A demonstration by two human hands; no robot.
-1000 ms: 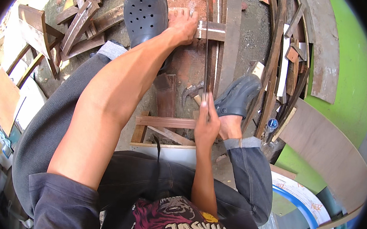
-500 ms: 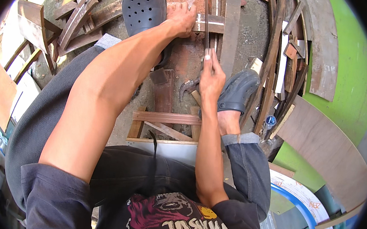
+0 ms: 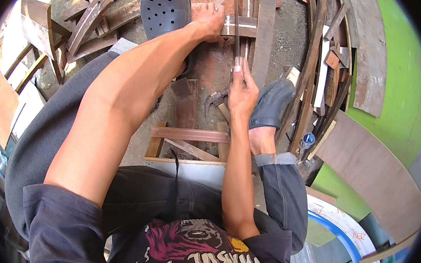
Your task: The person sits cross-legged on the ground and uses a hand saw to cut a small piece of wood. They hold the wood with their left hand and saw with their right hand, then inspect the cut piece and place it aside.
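Where the view begins at the lower edge, a dark printed shirt and grey trousers fill the foreground, cut off by the fisheye rim. Beyond the knees lies a small frame of rough wooden slats (image 3: 190,142), its near rail pale, its cross slat reddish brown. A claw hammer (image 3: 216,100) with a curved dull metal head rests just past the frame, its handle largely hidden behind the right wrist.

The right hand (image 3: 242,87) is closed, fingers pressed together around the near end of a thin dark strip (image 3: 236,32), long, narrow and slightly bowed, running away from the person. Whether the strip is wood or metal cannot be told. Beside this hand sits the right foot in a dark grey rubber clog (image 3: 271,102), smooth and rounded.

Farther out, the left hand (image 3: 208,20) is spread flat, palm down, pressing a short dark wooden block (image 3: 241,26) marked with pale lines; the strip crosses over this block. A perforated dark clog (image 3: 165,7) sits just left of that hand.

Curved wooden offcuts (image 3: 88,20) lie piled at far left. Bent plywood panels (image 3: 370,169) lean against a green wall at right, their ends cut off by the rim.
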